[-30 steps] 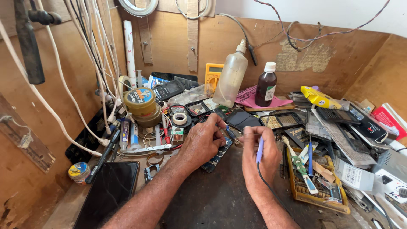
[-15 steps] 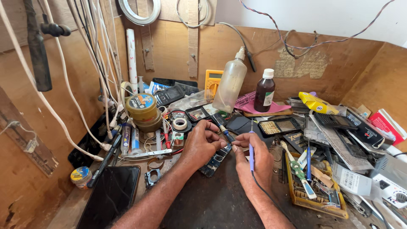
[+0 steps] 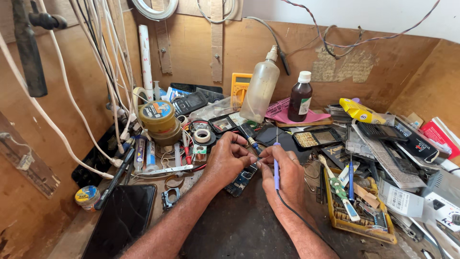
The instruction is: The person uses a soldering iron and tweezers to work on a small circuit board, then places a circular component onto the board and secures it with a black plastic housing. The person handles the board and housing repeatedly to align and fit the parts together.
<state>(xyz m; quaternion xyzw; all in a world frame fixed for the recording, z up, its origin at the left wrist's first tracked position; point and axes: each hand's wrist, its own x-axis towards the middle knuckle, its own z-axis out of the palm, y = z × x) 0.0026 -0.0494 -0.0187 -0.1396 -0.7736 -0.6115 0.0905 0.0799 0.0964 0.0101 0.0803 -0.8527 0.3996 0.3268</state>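
Plywood walls box in a dark, scuffed desk crowded with repair clutter. Both hands meet near frame centre, fingertips pinched together over a small bare circuit board, dark with blue patches, lying flat just at 6 o'clock from the left hand. Right hand is closed around a slim blue-handled soldering iron, held upright, its thin black cord trailing toward 5 o'clock. What the left fingertips grip is too small to tell. At 10 o'clock stands a stack of tape rolls; at 12 o'clock a cloudy plastic squeeze bottle and a brown glass bottle. A yellow parts tray sits at 3 o'clock, a glossy black tablet at 8 o'clock. White cables hang along the left wall.
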